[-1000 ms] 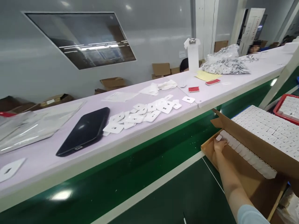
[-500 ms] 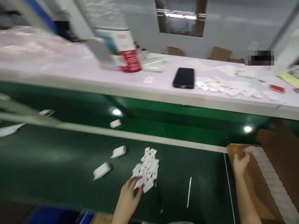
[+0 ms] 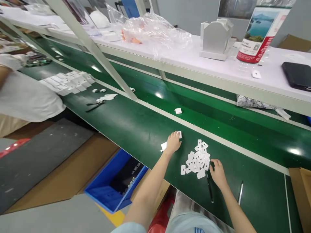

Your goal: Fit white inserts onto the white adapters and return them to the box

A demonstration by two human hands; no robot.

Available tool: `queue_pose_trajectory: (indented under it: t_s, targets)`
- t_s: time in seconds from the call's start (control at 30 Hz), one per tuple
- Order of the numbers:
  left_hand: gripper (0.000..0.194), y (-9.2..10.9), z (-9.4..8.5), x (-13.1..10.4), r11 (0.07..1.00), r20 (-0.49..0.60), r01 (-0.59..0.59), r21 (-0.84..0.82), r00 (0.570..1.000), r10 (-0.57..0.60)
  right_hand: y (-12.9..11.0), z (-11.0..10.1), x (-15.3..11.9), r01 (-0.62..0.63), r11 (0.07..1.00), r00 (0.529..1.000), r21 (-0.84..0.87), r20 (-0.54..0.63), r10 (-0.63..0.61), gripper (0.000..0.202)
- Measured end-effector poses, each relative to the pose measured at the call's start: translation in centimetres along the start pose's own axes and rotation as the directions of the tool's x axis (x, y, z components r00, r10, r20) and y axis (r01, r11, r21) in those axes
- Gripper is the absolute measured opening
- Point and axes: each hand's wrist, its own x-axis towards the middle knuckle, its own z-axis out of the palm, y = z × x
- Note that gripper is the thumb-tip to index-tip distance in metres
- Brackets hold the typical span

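Note:
My left hand (image 3: 173,142) is closed over a white plug adapter (image 3: 179,134) on the green work surface; the fingers hide most of it. A second white plug adapter (image 3: 164,146) lies just left of that hand, partly covered by it. Beside the right edge of a pile of small white plastic pieces with slots (image 3: 199,158) is my right hand (image 3: 218,171). Its fingers are slightly curled and apart, and no object shows in them. A dark pen-like tool (image 3: 209,187) lies below the pile, left of my right wrist.
Behind a pale rail, another adapter (image 3: 178,111) sits on the green belt. A light stick (image 3: 240,193) lies at right, near a cardboard box (image 3: 298,194). A shelf (image 3: 184,61) runs above, with a slanted post (image 3: 97,51). At left a co-worker's sleeve (image 3: 29,87) shows.
The view has swung left. My left hand has gone from the white pieces to an adapter. My right hand has come out of the cardboard box to the pile's right side.

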Motion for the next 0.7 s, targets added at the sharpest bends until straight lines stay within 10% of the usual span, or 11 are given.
queue_pose_trajectory:
  t_s: [0.23,0.7]
  targets:
    - [0.036,-2.3,0.9,5.0,0.926,0.068,-0.075,-0.369,0.992,0.107,-3.4,3.0,3.8,-0.237,0.968,0.971,-0.080,0.022,0.239,0.036]
    - [0.066,4.8,-8.7,-3.1,0.197,-0.133,-0.251,-0.948,0.871,0.473,-4.4,2.3,2.8,-0.377,0.900,0.919,0.219,-0.033,0.393,0.025]
